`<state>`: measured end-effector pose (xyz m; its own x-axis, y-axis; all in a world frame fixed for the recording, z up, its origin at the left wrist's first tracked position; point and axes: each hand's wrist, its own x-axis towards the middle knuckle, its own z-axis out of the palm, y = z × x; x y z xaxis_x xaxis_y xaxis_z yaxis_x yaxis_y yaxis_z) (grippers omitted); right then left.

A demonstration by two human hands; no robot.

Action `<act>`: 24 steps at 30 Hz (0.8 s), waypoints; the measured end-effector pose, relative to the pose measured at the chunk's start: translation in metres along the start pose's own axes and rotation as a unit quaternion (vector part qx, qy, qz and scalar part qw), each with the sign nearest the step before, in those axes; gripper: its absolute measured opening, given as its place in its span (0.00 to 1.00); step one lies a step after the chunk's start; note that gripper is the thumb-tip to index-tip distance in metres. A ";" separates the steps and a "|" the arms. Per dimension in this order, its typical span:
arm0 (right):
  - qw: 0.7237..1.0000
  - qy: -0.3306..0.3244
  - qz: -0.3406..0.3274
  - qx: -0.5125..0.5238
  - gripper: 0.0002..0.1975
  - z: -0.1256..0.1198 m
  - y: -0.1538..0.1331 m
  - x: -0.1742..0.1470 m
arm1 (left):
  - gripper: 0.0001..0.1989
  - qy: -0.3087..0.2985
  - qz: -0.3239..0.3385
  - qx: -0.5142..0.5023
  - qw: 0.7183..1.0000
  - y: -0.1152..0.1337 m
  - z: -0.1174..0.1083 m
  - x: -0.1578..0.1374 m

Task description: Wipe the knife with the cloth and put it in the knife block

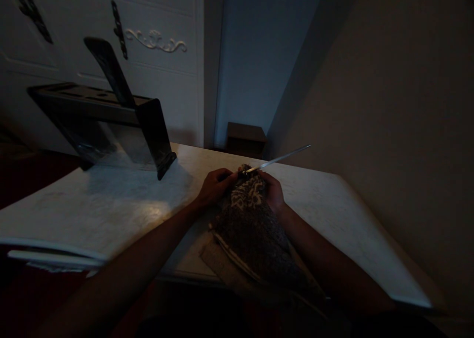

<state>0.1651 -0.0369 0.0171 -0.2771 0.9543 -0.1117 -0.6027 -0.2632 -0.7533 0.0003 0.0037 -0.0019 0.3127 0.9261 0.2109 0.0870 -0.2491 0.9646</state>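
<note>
My left hand [217, 186] is closed round the dark handle end of a knife [279, 158]. Its narrow bright blade points up and to the right, seen almost edge-on. A brown patterned towel [255, 224] hangs from between my hands over the near edge of the table, its top bunched just under the handle. My right hand [273, 189] grips the towel's upper right side, close below the blade. Some of the fingers of both hands are hidden by the towel, and the light is dim.
A knife block [151, 130] with see-through sides stands at the left of the white marble-look table [314, 199], a large dark handle [109, 68] sticking up from it. Behind are a white cabinet [159, 96] and a small brown box-like piece [246, 138]. A wall rises at the right.
</note>
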 end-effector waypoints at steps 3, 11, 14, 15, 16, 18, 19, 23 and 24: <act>1.000 0.007 0.006 0.006 0.21 -0.003 0.002 0.002 | 0.18 0.021 0.004 0.001 1.000 -0.003 0.000 0.002; 1.000 0.017 0.007 0.005 0.20 -0.003 0.003 0.002 | 0.14 0.056 0.026 0.069 0.996 -0.008 0.000 0.004; 1.000 0.008 -0.005 -0.008 0.20 -0.003 0.003 0.001 | 0.12 0.063 0.027 0.070 0.995 -0.005 0.000 0.002; 1.000 0.005 -0.008 -0.013 0.20 -0.003 0.003 0.001 | 0.11 0.066 0.028 0.069 0.995 -0.005 0.000 0.001; 1.000 0.002 -0.007 -0.018 0.20 -0.003 0.003 0.001 | 0.10 0.072 0.028 0.069 0.995 -0.004 0.000 0.001; 1.000 0.000 0.008 -0.021 0.19 -0.003 0.004 0.000 | 0.09 0.085 0.030 0.073 0.993 -0.005 0.000 0.002; 1.000 0.002 0.020 -0.020 0.19 -0.004 0.004 0.000 | 0.09 0.094 0.034 0.079 0.992 -0.005 0.000 0.002; 0.999 0.007 0.050 -0.007 0.17 -0.005 0.005 0.000 | 0.07 0.139 0.075 0.144 0.977 -0.005 -0.002 0.003; 0.999 0.006 0.050 -0.006 0.17 -0.005 0.005 0.000 | 0.07 0.150 0.089 0.164 0.971 -0.004 -0.003 0.003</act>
<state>0.1659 -0.0378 0.0107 -0.3257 0.9252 -0.1947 -0.5635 -0.3553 -0.7459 -0.0016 0.0085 -0.0050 0.0653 0.8884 0.4544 0.3681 -0.4447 0.8165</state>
